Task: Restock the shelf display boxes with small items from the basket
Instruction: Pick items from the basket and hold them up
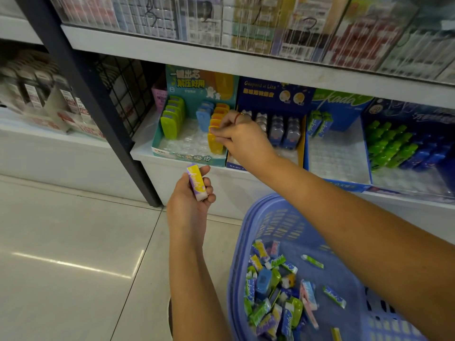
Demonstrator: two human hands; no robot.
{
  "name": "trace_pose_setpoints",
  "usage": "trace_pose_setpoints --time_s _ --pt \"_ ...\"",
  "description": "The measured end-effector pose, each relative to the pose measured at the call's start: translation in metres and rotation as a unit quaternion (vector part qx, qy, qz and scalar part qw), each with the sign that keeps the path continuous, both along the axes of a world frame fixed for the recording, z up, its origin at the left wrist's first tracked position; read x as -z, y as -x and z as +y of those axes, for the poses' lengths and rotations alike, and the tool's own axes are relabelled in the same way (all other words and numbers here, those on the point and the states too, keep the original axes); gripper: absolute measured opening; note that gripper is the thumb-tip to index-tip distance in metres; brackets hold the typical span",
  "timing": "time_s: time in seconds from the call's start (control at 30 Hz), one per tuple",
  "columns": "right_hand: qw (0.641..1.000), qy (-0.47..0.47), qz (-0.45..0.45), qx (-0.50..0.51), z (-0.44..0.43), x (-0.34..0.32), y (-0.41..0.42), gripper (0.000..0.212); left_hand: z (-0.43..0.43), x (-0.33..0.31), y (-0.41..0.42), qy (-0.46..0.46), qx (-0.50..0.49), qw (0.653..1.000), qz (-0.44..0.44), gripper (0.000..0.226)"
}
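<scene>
Hands are both busy: the right hand (240, 137) pinches the front orange case (214, 144) in the teal display box (194, 158) on the shelf (145, 152), and the left hand (188, 198) grips a purple-and-yellow eraser (196, 182). Small packets (270, 294) lie in the blue basket (246, 232) beneath the right forearm.

At the teal display box (190, 157), the right hand (240, 137) pinches the front orange case (213, 143) in its orange row. Just below the box's front, the left hand (189, 201) grips a purple-and-yellow eraser (196, 182). Below and right of the box sits the blue basket (269, 217), holding mixed erasers.
</scene>
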State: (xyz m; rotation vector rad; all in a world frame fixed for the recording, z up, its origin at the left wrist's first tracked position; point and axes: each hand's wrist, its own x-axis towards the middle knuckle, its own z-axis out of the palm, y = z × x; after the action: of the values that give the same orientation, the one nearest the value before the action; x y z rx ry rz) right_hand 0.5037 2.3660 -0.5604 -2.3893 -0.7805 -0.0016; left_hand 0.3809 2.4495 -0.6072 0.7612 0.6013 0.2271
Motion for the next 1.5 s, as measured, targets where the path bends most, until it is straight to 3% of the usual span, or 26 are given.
trace_pose_setpoints --time_s 0.1,0.17,0.3,0.37,0.47,0.53,0.63,0.87,0.97,1.1,1.17,1.3,1.5 --pt "0.997 -0.046 0.027 0.05 0.004 0.0 -0.001 0.025 -0.001 0.0 -0.002 0.007 0.008 1.0 0.007 0.035" --pt "0.999 0.013 0.005 0.034 0.003 -0.003 -0.002 0.028 -0.004 -0.001 -0.001 -0.011 0.017 1.0 0.005 0.032" --pt "0.998 0.041 -0.035 -0.033 -0.018 -0.018 0.018 0.034 -0.016 -0.005 0.008 -0.153 0.041 0.987 -0.022 0.014" --pt "0.999 -0.039 -0.019 -0.007 -0.037 -0.021 0.036 0.026 -0.027 -0.011 0.006 -0.215 0.054 0.974 -0.044 0.016" --pt "0.967 -0.195 0.16 0.044 -0.073 -0.025 0.058 0.016 -0.051 -0.023 0.0 -0.321 0.073 0.942 -0.072 0.019" --pt "0.943 -0.249 0.213 0.064 -0.097 -0.024 0.067 0.008 -0.071 -0.03 -0.003 -0.38 0.091 0.916 -0.096 0.019" --pt "0.917 -0.318 0.22 0.098 -0.131 -0.022 0.077 0.013 -0.1 -0.038 -0.004 -0.425 0.104 0.891 -0.118 0.018" --pt "0.904 -0.352 0.158 0.185 -0.217 -0.019 0.075 0.016 -0.163 -0.037 -0.014 -0.503 0.193 0.833 -0.122 0.016" --pt "0.881 -0.386 0.119 0.246 -0.266 -0.021 0.065 0.016 -0.178 -0.033 -0.022 -0.567 0.226 0.783 -0.123 0.022" --pt "0.866 -0.395 0.094 0.29 -0.315 -0.021 0.05 0.015 -0.195 -0.025 -0.037 -0.709 0.305 0.626 -0.111 0.039" --pt "0.867 -0.394 0.089 0.292 -0.325 -0.02 0.04 0.014 -0.198 -0.023 -0.041 -0.742 0.335 0.573 -0.093 0.046" --pt "0.883 -0.373 0.077 0.275 -0.319 -0.024 0.017 0.013 -0.197 -0.023 -0.045 -0.761 0.351 0.538 -0.092 0.046" --pt "0.939 -0.275 0.016 0.206 -0.271 -0.035 -0.032 0.009 -0.194 -0.032 -0.057 -0.772 0.388 0.494 -0.094 0.045"
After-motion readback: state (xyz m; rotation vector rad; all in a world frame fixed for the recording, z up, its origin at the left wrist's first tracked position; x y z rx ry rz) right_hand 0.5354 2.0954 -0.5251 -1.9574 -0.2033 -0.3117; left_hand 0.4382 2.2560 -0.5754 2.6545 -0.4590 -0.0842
